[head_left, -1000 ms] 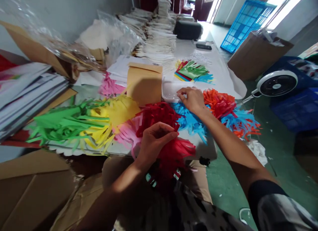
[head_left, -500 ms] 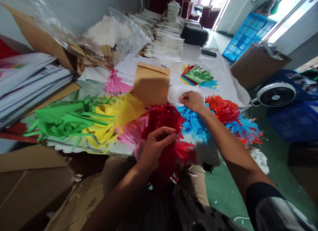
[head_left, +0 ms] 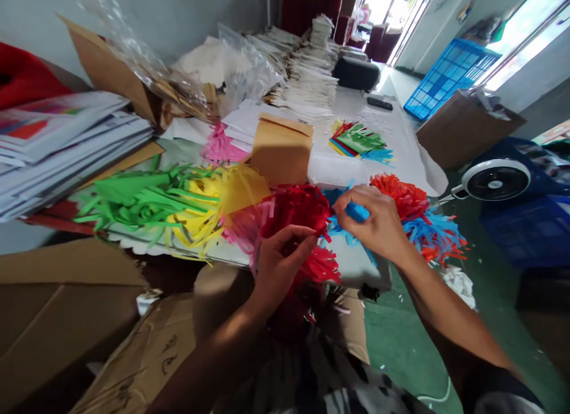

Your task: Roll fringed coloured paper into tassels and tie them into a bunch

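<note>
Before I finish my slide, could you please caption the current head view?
Left hand at red paper fringe, right hand over blue fringe, near a tray.

The head camera looks forward and down along the table (head_left: 403,135). It sits near the left hand (head_left: 281,262) and right hand (head_left: 376,221).

You have before you a red fringe (head_left: 296,209) of thin, paper-like strips with a matt, crinkled surface. The green fringe (head_left: 133,197), yellow fringe (head_left: 243,191) and blue fringe (head_left: 341,230) show the same soft, matt, paper-like finish. Note that your brown envelope (head_left: 281,155) is smooth, matt paper. Your tray (head_left: 336,169) is translucent plastic, smooth and faintly glossy. The clear bag (head_left: 249,69) is crumpled, glossy plastic film. Observe the carton (head_left: 66,307): dull, creased cardboard. The crate (head_left: 445,81) is rigid lattice plastic. The fan (head_left: 496,182) has a smooth, plastic-looking rim.
</note>
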Motion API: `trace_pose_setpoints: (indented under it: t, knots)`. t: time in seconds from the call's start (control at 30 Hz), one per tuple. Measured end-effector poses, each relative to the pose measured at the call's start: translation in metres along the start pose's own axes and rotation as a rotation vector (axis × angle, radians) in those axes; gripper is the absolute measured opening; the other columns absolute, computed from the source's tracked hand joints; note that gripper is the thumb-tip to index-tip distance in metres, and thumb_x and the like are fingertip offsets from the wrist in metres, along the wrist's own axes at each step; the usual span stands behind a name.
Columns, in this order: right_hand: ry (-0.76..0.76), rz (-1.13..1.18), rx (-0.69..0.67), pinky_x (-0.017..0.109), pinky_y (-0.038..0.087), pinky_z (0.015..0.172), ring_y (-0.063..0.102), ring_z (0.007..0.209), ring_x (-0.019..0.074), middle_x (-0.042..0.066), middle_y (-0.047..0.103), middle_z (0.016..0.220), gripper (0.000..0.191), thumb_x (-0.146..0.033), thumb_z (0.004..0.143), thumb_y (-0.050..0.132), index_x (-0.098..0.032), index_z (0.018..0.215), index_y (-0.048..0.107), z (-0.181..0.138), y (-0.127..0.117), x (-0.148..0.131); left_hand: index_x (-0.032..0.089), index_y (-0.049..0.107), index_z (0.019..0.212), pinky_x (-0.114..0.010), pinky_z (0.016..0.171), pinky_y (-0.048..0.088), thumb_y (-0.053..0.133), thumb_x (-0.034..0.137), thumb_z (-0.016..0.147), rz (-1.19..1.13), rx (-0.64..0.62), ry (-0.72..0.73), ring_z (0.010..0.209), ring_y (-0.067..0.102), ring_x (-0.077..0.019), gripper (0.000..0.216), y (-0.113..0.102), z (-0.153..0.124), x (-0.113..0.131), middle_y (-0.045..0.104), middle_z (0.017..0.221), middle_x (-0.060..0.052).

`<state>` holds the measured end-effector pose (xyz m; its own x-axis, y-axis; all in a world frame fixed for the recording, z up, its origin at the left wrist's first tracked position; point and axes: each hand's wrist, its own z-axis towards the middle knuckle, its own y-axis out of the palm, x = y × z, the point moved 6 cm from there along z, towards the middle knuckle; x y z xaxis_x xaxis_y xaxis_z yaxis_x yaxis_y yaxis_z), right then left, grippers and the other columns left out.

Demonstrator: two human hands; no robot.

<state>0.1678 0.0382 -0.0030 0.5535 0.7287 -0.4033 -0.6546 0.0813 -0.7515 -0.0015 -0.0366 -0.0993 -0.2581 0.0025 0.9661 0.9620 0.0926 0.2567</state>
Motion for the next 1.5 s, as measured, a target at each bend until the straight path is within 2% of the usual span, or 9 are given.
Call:
trace_pose_setpoints:
  t: [0.07, 0.13, 0.37, 0.67, 0.87, 1.1, 1.17, 1.33, 1.5]
  knots:
    - [-0.066, 0.036, -0.068, 0.035, 0.049, 0.083, 0.069, 0.085, 0.019, 0.001, 0.075, 0.087, 0.009, -0.016, 0.094, 0.063, -0.024, 0.089, 0.066, -0.018, -0.008, -0.029, 0.022, 0.08, 0.095, -0.02, 0.069, 0.048, 0.081, 0.035, 0.09, 0.063, 0.0, 0.074, 0.074, 0.064, -0.0106, 0.014, 0.004, -0.005, 0.009, 0.076, 0.085, 0.001]
    - [-0.098, 0.043, -0.12, 0.036, 0.049, 0.083, 0.07, 0.086, 0.0189, 0.002, 0.075, 0.09, 0.007, -0.016, 0.096, 0.064, -0.023, 0.095, 0.067, -0.032, -0.014, -0.046, 0.022, 0.08, 0.095, -0.021, 0.071, 0.049, 0.078, 0.031, 0.092, 0.129, -0.017, 0.158, 0.078, 0.067, -0.0118, 0.01, 0.009, -0.01, 0.018, 0.077, 0.089, 0.0]
    - [-0.093, 0.026, -0.163, 0.037, 0.048, 0.082, 0.069, 0.086, 0.0185, 0.001, 0.075, 0.091, 0.006, -0.018, 0.098, 0.065, -0.024, 0.097, 0.066, -0.047, -0.027, -0.058, 0.022, 0.079, 0.095, -0.026, 0.079, 0.053, 0.073, 0.023, 0.095, 0.343, -0.075, 0.438, 0.084, 0.071, -0.0148, 0.006, 0.022, -0.028, 0.044, 0.079, 0.092, -0.002]
    - [-0.054, -0.039, -0.164, 0.04, 0.049, 0.081, 0.071, 0.088, 0.0211, 0.003, 0.077, 0.093, 0.006, -0.025, 0.1, 0.063, -0.026, 0.099, 0.068, -0.058, -0.039, -0.071, 0.026, 0.083, 0.093, -0.029, 0.081, 0.054, 0.073, 0.018, 0.092, 0.441, -0.154, 0.499, 0.084, 0.073, -0.0181, 0.013, 0.029, -0.043, 0.065, 0.08, 0.09, -0.004]
    - [-0.083, -0.043, -0.154, 0.04, 0.049, 0.081, 0.07, 0.088, 0.0218, 0.003, 0.076, 0.093, 0.006, -0.021, 0.099, 0.063, -0.025, 0.099, 0.067, -0.066, -0.044, -0.076, 0.025, 0.082, 0.092, -0.029, 0.08, 0.054, 0.072, 0.017, 0.092, 0.506, -0.186, 0.525, 0.084, 0.073, -0.0185, 0.013, 0.035, -0.049, 0.069, 0.08, 0.089, -0.005]
    - [-0.128, -0.091, -0.176, 0.039, 0.046, 0.077, 0.068, 0.085, 0.0215, 0.004, 0.074, 0.09, 0.007, -0.018, 0.097, 0.062, -0.024, 0.1, 0.064, -0.074, -0.042, -0.082, 0.024, 0.082, 0.091, -0.029, 0.08, 0.054, 0.073, 0.02, 0.092, 0.482, -0.234, 0.478, 0.084, 0.073, -0.0185, 0.01, 0.041, -0.052, 0.061, 0.08, 0.089, -0.005]
    - [-0.112, -0.092, -0.177, 0.039, 0.046, 0.076, 0.067, 0.085, 0.0216, 0.004, 0.074, 0.091, 0.007, -0.018, 0.097, 0.061, -0.024, 0.1, 0.063, -0.076, -0.041, -0.08, 0.025, 0.082, 0.094, -0.029, 0.081, 0.055, 0.077, 0.024, 0.091, 0.425, -0.218, 0.399, 0.084, 0.073, -0.0187, 0.006, 0.039, -0.051, 0.057, 0.081, 0.091, -0.004]
    - [-0.043, -0.041, -0.145, 0.039, 0.048, 0.078, 0.066, 0.085, 0.0213, 0.004, 0.071, 0.089, 0.008, -0.017, 0.095, 0.061, -0.025, 0.095, 0.061, -0.079, -0.045, -0.067, 0.024, 0.08, 0.111, -0.027, 0.085, 0.057, 0.082, 0.029, 0.088, 0.269, -0.237, 0.185, 0.092, 0.074, -0.0184, 0.024, 0.034, -0.048, 0.042, 0.081, 0.104, -0.005]
    - [0.027, -0.002, -0.144, 0.037, 0.05, 0.079, 0.067, 0.086, 0.02, 0.003, 0.074, 0.091, 0.006, -0.023, 0.1, 0.062, -0.025, 0.095, 0.064, -0.081, -0.042, -0.059, 0.022, 0.08, 0.099, -0.024, 0.074, 0.055, 0.08, 0.032, 0.091, 0.227, -0.223, 0.116, 0.083, 0.072, -0.0164, 0.013, 0.035, -0.044, 0.027, 0.079, 0.094, -0.004]
